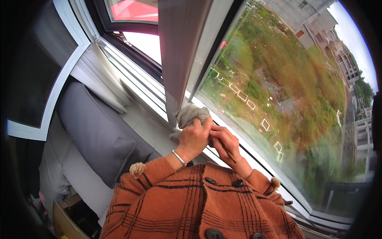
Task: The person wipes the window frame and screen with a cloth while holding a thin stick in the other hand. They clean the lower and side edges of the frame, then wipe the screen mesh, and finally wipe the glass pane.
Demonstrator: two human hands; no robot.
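Both hands meet in front of my chest, close to the window frame. My left hand, with a silver bangle at the wrist, grips a bunched grey-brown cloth that sticks out beyond the fingers. A thin brown stick lies in my right hand, its lower end pointing back along the wrist. The stick's upper end is hidden by the fingers, so I cannot tell whether the cloth is wrapped around it. The fingertips of both hands touch.
White window track runs beside the hands, under a large glass pane. A vertical post rises just beyond the cloth. To the left are an open window sash, a pale curtain, a grey cushion and an open box.
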